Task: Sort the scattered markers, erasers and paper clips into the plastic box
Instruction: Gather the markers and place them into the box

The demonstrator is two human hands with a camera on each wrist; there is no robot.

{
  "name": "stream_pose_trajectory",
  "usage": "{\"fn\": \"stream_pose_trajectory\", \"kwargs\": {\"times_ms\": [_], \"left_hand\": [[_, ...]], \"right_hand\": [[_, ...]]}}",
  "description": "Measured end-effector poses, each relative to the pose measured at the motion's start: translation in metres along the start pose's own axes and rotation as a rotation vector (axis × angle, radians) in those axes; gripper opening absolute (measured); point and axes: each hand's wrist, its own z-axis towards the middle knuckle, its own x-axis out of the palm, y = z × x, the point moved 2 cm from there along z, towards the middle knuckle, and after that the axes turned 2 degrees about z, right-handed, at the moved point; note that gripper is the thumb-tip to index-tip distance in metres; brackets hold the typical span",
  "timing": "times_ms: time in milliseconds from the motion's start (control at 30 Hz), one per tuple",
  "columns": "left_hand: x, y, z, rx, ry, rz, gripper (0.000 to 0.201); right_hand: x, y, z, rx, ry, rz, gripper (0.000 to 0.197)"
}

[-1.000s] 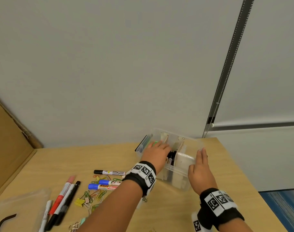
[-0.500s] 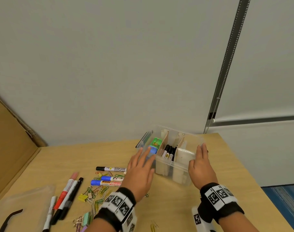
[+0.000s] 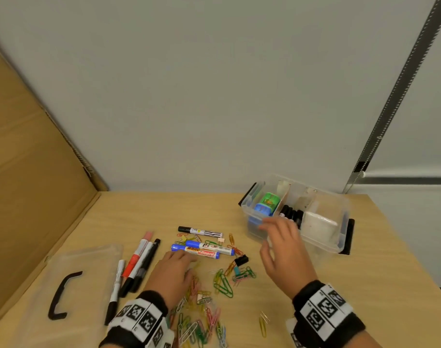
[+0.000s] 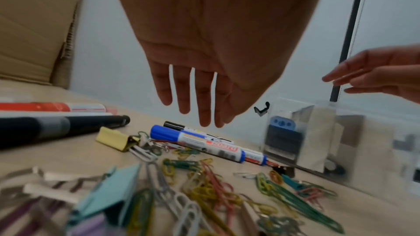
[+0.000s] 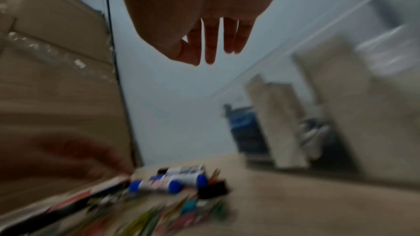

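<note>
7 markers (image 3: 205, 252) loose on table, 1 plastic box (image 3: 340, 243), 1 lid (image 3: 83, 292), approx. 4 binder clips (image 3: 241, 260).

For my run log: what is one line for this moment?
left hand: open, over paper clips | right hand: open, empty, near plastic box | blue markers: on table

An office, most likely. Whiteboard markers (image 3: 201, 249) and paper clips (image 3: 223, 285) lie on a wooden desk (image 3: 365, 285) against a plain partition wall (image 3: 214, 84).
</note>
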Motion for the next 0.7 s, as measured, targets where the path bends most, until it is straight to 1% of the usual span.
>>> {"fn": "stream_pose_trajectory", "kwargs": {"times_ms": [67,133,200,267,333,400,533,633,700], "left_hand": [[0.0,0.003,0.012,0.019,0.017,0.06,0.041],[0.002,0.002,0.024,0.036,0.037,0.117,0.043],[0.005,0.001,0.036,0.026,0.058,0.191,0.046],[0.006,0.0,0.046,0.012,0.073,0.252,0.046],[0.007,-0.001,0.054,0.01,0.092,0.292,0.044],[0.006,-0.004,0.059,0.013,0.128,0.318,0.041],[0.007,-0.008,0.066,-0.026,0.211,0.404,0.029],[0.008,-0.011,0.068,-0.046,0.25,0.448,0.028],[0.007,-0.013,0.069,-0.027,0.228,0.442,0.032]], "right_hand": [[0.024,0.014,0.004,-0.041,0.109,0.042,0.024],[0.05,0.024,0.011,-0.073,0.234,0.029,0.025],[0.074,0.029,0.018,-0.06,0.391,-0.014,0.04],[0.09,0.031,0.022,-0.012,0.542,-0.09,0.055],[0.1,0.034,0.024,0.018,0.64,-0.185,0.062],[0.108,0.036,0.024,0.033,0.66,-0.256,0.06],[0.112,0.033,0.025,0.069,0.623,-0.318,0.053],[0.107,0.031,0.029,0.105,0.547,-0.202,0.043],[0.092,0.032,0.031,0.138,0.432,-0.025,0.033]]}}
